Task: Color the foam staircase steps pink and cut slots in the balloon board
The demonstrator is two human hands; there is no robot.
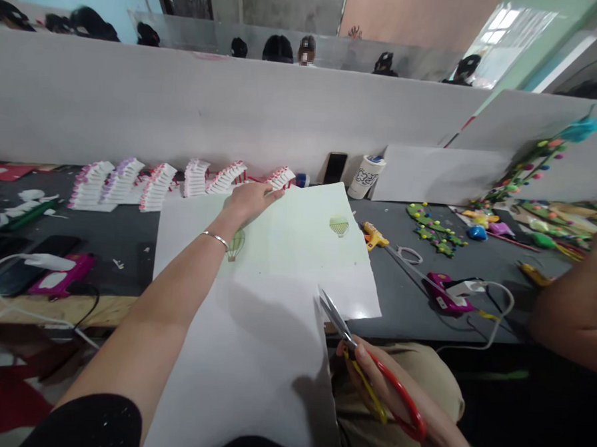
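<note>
A large white sheet of paper (271,355), with pale green printed areas and hot-air balloon pictures (338,226), lies over the table's front and down across my lap. My left hand (252,202), a silver bangle at its wrist, is closed at the sheet's far edge; its fingertips are partly hidden. In my right hand (371,367) is a pair of scissors (334,313) with one red and one yellow handle. Their blades point away from me at the sheet's right part, where a cut edge runs down toward my lap. The blades look slightly apart.
Several white folded strips with red or purple edges (155,186) stand along the back. A phone (335,168) and a white roll (365,177) lean near the partition. Right of the sheet are a yellow glue gun (375,236), a purple power socket (447,295) and another person's arm (578,318).
</note>
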